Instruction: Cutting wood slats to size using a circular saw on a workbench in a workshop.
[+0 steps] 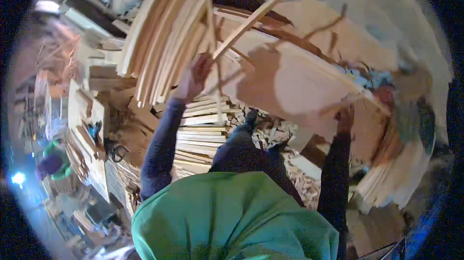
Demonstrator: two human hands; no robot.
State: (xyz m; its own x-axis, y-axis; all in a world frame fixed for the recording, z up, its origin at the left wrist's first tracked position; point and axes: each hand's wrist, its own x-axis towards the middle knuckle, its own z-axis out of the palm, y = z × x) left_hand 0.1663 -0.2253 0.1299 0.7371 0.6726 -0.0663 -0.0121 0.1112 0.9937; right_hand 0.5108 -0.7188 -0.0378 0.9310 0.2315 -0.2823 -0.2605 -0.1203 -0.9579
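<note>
My left hand (195, 76) is raised over the left end of a pale plywood-like board (304, 81), its fingers closed at the near end of a long wooden strip (256, 15). That strip slants up and away to the right, past the board's far edge. A thinner strip (215, 61) runs close beside the same hand. My right hand (344, 117) is over the board's near right part; motion smears its fingers. A blurred slanting band lies by its fingertips, and I cannot make out whether it is a strip or a shadow.
Long stacked strips (166, 37) stand left of the board, with shorter sticks (200, 136) below them. Offcuts (270, 134) litter the floor around my legs. More strips (391, 178) lie at the right. A person in green and purple (53, 163) is at far left, near a bright light.
</note>
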